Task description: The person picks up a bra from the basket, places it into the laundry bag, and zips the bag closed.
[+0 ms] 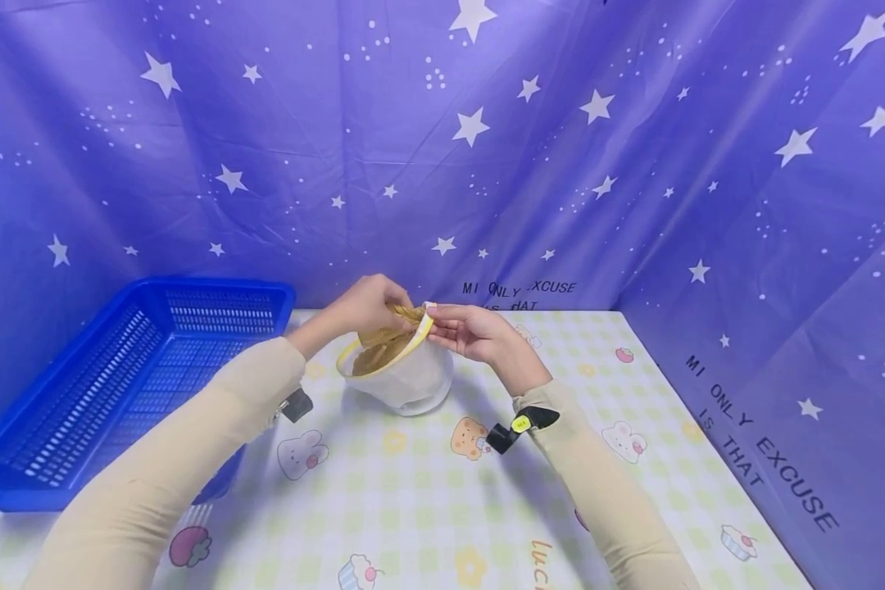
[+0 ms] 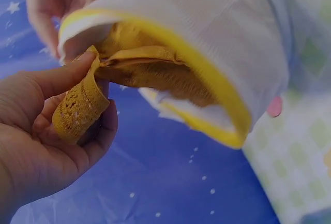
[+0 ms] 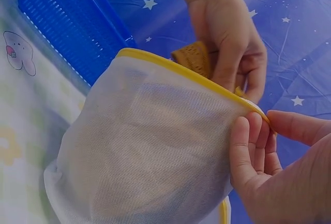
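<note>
A white mesh laundry bag (image 1: 406, 389) with a yellow-trimmed opening stands tilted on the table, its mouth toward the left hand. Mustard-yellow lacy fabric (image 2: 85, 105), possibly a garment, lies partly inside the bag. My left hand (image 1: 372, 303) pinches an edge of this fabric between thumb and fingers at the bag's mouth. Opposite it, my right hand (image 1: 475, 332) grips the trimmed rim, thumb on one side and fingers against the mesh (image 3: 155, 131). The fabric's lower part is hidden within the bag.
To the left sits a blue plastic basket (image 1: 170, 328) with slotted walls. A checkered tablecloth (image 1: 413, 508) with cartoon prints covers the table. Behind and to the right hangs a purple-blue curtain (image 1: 383, 123) with white stars.
</note>
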`<state>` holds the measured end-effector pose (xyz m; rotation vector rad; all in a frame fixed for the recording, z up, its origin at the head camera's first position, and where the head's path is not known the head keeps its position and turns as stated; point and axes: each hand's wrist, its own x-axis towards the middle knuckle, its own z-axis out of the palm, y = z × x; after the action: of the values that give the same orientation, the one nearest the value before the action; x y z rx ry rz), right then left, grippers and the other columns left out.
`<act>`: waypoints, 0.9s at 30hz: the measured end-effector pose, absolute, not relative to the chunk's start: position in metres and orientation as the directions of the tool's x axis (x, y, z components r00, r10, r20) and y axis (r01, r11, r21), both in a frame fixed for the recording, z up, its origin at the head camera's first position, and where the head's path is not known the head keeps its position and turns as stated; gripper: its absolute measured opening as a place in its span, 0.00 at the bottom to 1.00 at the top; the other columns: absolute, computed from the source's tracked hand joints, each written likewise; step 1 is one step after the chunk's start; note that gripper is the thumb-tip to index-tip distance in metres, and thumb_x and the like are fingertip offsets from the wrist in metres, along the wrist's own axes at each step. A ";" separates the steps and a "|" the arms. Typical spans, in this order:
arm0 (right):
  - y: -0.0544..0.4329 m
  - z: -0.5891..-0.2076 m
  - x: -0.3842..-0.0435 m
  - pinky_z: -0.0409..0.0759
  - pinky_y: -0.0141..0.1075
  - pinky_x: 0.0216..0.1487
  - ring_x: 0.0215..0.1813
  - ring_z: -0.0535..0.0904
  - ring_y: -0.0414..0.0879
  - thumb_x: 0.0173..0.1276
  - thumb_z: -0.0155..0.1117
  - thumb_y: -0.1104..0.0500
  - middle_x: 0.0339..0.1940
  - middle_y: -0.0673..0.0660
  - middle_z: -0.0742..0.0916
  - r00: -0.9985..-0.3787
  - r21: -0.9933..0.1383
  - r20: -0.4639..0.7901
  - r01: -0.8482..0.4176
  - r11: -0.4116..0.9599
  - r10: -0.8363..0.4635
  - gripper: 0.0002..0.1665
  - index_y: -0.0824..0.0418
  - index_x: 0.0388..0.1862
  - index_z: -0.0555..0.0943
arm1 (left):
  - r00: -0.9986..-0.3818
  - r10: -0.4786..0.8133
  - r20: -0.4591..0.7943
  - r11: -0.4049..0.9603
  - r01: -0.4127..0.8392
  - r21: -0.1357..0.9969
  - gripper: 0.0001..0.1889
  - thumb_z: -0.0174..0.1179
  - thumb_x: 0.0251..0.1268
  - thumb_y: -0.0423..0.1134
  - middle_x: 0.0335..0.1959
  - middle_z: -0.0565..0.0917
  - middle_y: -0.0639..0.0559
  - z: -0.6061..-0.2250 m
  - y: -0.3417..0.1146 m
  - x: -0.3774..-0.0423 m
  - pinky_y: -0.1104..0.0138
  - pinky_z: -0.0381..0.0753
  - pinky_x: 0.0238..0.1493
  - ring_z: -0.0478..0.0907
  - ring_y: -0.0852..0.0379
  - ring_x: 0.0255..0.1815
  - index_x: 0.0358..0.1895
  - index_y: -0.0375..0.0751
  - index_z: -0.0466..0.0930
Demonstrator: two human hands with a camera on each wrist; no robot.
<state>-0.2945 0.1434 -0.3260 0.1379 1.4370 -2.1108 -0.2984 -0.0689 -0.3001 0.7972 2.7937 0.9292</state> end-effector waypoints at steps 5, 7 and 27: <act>0.141 -0.327 -0.295 0.88 0.33 0.41 0.33 0.85 0.45 0.78 0.52 0.68 0.31 0.55 0.88 -0.827 -0.816 -0.392 0.515 -0.263 -0.403 0.14 0.61 0.34 0.83 | -0.879 0.467 0.097 0.680 0.428 0.595 0.08 0.73 0.57 0.33 0.36 0.91 0.45 -0.289 -0.073 -0.298 0.60 0.81 0.47 0.82 0.52 0.40 0.39 0.37 0.90; 0.140 -0.327 -0.295 0.88 0.33 0.41 0.33 0.86 0.45 0.78 0.52 0.68 0.31 0.55 0.88 -0.827 -0.814 -0.392 0.516 -0.267 -0.403 0.14 0.61 0.34 0.83 | -0.875 0.474 0.095 0.677 0.431 0.596 0.08 0.73 0.56 0.33 0.37 0.91 0.45 -0.289 -0.072 -0.298 0.59 0.81 0.49 0.82 0.51 0.40 0.40 0.37 0.90; 0.144 -0.326 -0.293 0.88 0.32 0.41 0.33 0.87 0.44 0.78 0.52 0.68 0.31 0.54 0.89 -0.831 -0.816 -0.386 0.510 -0.273 -0.400 0.16 0.60 0.34 0.84 | -0.845 0.534 -0.031 0.684 0.410 0.603 0.16 0.75 0.55 0.37 0.42 0.91 0.42 -0.307 -0.074 -0.297 0.59 0.85 0.53 0.86 0.50 0.44 0.46 0.34 0.88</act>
<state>-0.2931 0.1440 -0.3256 0.1386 1.4199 -2.1283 -0.2970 -0.0743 -0.3073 0.7642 2.6919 0.8893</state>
